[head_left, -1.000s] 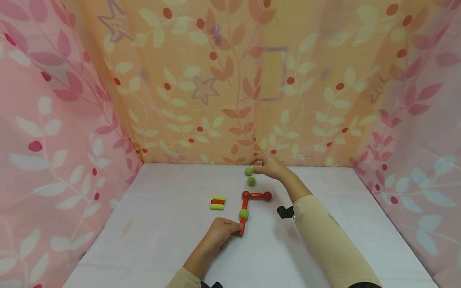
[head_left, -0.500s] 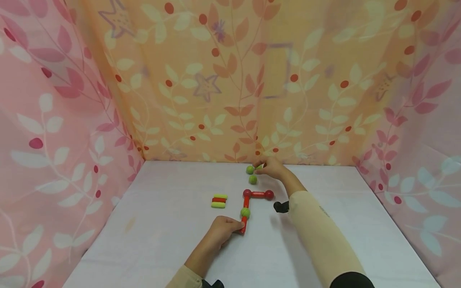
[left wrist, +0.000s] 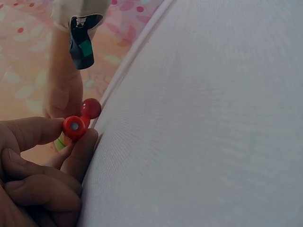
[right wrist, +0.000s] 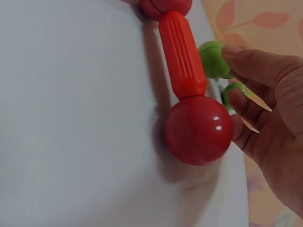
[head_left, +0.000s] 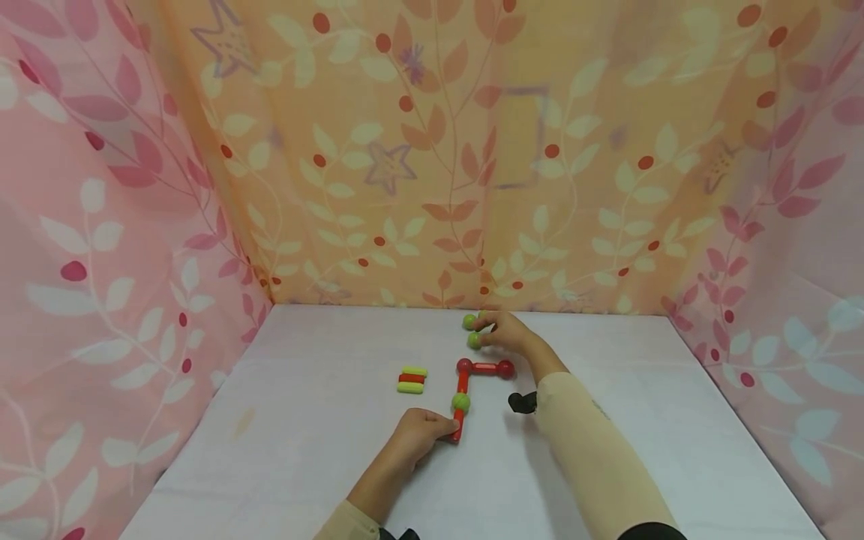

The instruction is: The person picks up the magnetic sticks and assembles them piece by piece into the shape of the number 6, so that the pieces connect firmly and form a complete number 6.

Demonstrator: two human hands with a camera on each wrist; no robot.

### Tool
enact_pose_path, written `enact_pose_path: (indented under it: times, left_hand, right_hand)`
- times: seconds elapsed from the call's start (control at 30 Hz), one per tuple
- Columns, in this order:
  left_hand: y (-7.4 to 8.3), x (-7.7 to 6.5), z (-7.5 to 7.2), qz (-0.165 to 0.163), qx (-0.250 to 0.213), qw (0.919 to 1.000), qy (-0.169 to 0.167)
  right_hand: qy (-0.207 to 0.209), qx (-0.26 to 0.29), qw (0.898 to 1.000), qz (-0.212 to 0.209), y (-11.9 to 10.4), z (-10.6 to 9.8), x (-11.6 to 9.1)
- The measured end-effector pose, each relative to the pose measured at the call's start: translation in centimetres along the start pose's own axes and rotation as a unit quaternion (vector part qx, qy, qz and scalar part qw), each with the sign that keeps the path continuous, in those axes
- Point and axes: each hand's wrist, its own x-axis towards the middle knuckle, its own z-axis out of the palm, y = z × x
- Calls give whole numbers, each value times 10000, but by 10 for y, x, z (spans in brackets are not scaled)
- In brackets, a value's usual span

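Note:
In the head view, my left hand (head_left: 421,435) pinches the near red rod (head_left: 458,426) of a jointed chain between thumb and fingers. Up the chain come a green ball (head_left: 461,403), another red rod (head_left: 463,382) and a red ball (head_left: 464,365); from there a red rod (right wrist: 183,56) runs right to a red end ball (right wrist: 199,131). My right hand (head_left: 508,331) is at the loose green balls behind the chain. Its thumb tip is right at the near green ball (head_left: 474,340), and a finger reaches the left green ball (head_left: 469,322). Fingers mostly hide a third.
Left of the chain, two yellow-green rods (head_left: 410,388) lie side by side with a red rod (head_left: 412,379) between them. The white tabletop (head_left: 324,420) ends at an orange floral cloth (head_left: 378,247) behind, with pink cloths (head_left: 101,300) on both sides.
My right hand has come nearer from the rearmost green ball, its thumb now at the near green ball. The left hand keeps its pinch on the rod.

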Motion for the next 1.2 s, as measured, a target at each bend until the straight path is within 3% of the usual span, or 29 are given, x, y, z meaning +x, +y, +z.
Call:
enact_pose_path:
  times: [0.33,0.53,0.9,1.2]
  left_hand:
    - [0,-2,-1,30,-23,10000,20]
    - [0,-2,-1,-132,43,9999,70]
    - [0,0,0,-231,143,9995,140]
    - [1,0,2,-179,87,9996,178]
  right_hand:
    - [19,316,9992,257,3,12,-1]
    - [68,523,9982,274,8,16,1]
    - [283,381,9984,292,6,17,1]
    - [463,-60,9985,300,8,16,-1]
